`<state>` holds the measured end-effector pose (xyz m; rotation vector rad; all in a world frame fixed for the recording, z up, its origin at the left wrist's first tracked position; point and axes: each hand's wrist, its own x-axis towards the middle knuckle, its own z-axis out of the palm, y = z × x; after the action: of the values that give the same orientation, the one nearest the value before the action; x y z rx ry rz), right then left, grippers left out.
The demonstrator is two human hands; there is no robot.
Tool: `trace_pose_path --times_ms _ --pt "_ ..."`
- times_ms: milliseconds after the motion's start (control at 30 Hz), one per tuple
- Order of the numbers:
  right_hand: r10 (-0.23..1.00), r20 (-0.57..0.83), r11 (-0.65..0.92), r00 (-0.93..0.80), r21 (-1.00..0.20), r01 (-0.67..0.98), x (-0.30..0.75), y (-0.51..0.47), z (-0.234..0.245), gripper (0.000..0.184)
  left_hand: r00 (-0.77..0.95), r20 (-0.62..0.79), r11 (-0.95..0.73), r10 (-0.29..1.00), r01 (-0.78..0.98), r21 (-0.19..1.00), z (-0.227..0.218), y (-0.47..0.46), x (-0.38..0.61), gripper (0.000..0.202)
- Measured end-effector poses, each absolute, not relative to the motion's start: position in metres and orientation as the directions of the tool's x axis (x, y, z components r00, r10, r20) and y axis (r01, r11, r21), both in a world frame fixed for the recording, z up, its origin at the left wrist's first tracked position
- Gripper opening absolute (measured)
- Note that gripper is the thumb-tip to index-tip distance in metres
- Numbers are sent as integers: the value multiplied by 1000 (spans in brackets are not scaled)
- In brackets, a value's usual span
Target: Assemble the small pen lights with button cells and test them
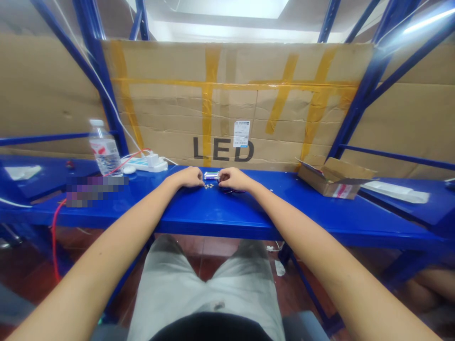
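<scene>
My left hand (192,177) rests on the blue table with its fingers curled down, beside several small gold-coloured pieces (208,186). Whatever its fingertips may hold is too small to tell. Between the hands lies a row of shiny silver and purple cylinders (211,175). At the right end of that row is my right hand (232,179), its fingers bent and close together. Whether it grips a cylinder or something smaller is hidden. Dark items (232,191) with a reddish tint show partly beneath the right hand.
A cardboard sheet (170,113) marked LED stands behind the blue table (220,218). To the left are a water bottle (104,149), a white power strip (144,164) and a red cable (55,237). An open cardboard box (332,177) sits right, near white packaging (398,192).
</scene>
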<state>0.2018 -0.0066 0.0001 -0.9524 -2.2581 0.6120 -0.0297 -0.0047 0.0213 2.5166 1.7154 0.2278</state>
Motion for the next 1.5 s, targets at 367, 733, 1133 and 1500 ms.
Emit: trace_pose_path --times_ms 367,733,1133,1500 --pt "741 340 645 -579 -602 471 203 -4 0 10 357 -32 -342 934 914 220 22 2 -36 22" --pt "748 332 640 -575 -592 491 202 -9 3 9 410 10 -393 912 866 309 20 3 -40 14" --pt "735 331 652 -592 -584 484 203 -8 3 10 493 63 -480 868 797 366 17 11 -48 17" --pt "739 324 645 -590 -592 483 203 -11 5 9 561 7 -514 828 754 409 24 7 -48 16"
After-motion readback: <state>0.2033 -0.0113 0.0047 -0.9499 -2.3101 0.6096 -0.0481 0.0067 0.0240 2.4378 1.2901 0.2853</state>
